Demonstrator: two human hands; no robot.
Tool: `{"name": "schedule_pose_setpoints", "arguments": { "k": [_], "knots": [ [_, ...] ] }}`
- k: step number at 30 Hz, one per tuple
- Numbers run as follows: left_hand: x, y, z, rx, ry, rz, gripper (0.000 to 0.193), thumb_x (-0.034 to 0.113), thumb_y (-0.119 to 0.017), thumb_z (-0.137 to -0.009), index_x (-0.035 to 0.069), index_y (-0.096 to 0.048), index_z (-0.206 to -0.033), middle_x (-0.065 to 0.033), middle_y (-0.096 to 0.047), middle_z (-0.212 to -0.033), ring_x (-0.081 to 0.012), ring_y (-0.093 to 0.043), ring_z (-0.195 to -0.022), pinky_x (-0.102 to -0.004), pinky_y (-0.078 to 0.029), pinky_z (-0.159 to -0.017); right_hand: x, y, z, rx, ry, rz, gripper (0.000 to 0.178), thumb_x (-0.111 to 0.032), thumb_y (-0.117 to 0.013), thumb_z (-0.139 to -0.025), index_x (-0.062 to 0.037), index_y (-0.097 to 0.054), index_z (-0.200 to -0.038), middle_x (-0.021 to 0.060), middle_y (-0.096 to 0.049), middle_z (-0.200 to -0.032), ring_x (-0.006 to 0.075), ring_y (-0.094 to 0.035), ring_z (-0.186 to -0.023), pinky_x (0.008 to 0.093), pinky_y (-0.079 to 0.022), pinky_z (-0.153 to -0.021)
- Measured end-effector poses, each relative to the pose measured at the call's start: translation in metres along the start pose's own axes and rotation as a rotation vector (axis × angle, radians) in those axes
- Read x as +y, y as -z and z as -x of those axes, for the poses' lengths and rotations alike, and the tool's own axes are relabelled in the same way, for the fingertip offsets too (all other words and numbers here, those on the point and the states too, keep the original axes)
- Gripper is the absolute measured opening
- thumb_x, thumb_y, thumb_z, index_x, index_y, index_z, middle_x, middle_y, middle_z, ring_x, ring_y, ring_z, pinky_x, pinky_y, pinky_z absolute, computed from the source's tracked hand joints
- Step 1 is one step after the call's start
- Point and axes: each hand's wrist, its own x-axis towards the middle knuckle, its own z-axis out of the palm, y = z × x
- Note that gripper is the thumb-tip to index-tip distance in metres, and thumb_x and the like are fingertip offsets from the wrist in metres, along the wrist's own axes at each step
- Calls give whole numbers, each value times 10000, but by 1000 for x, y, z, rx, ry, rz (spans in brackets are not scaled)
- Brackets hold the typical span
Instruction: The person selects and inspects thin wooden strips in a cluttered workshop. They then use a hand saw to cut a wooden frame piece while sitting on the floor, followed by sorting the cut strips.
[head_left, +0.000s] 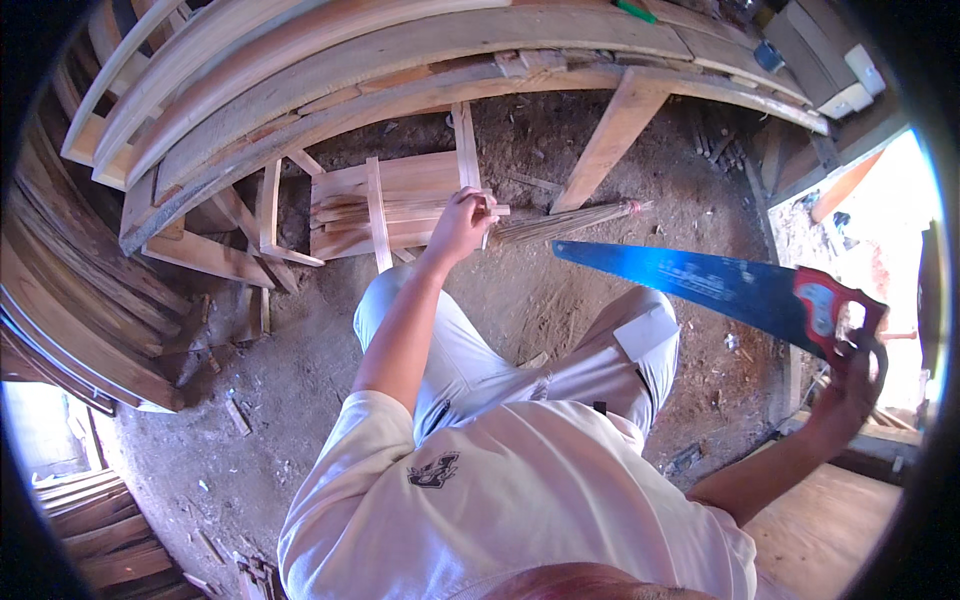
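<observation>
My right hand grips the red handle of a handsaw. Its blue blade points left, raised in the air, with the tip apart from my left hand. With its fingers closed, my left hand is on a small piece of pale wood at the right end of a wooden panel. A light cross strip lies over the panel, and another upright strip stands beyond my fingers. How far the small piece extends is hidden by my hand.
A long plank workbench curves across the far side, its slanted leg reaching the dirt floor. A broom-like bundle of thin sticks lies near the saw tip. Stacked timber stands at left, a wooden board at lower right.
</observation>
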Motion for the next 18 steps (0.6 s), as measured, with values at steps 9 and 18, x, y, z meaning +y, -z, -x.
{"name": "schedule_pose_setpoints", "arguments": {
  "k": [9, 18],
  "knots": [
    [37, 9, -14, -62, 150, -383, 414, 160, -759, -821, 145, -580, -1193, -140, -649, -1119, -365, -635, -1054, -463, -518, -871, 146, -113, 84, -569, -1008, -1174, 272, 64, -547, -827, -9, -556, -1089, 97, -631, -951, 228, -676, -918, 305, -534, -705],
    [65, -7, -30, -183, 303, -780, 353, 137, -743, -828, 76, -523, -1097, -211, -688, -1039, -423, -662, -997, -529, -520, -832, 141, -169, 135, -722, -1286, -1404, 263, 115, -448, -665, -69, -476, -851, 67, -499, -795, 215, -522, -744, 305, -404, -594]
  ]
}}
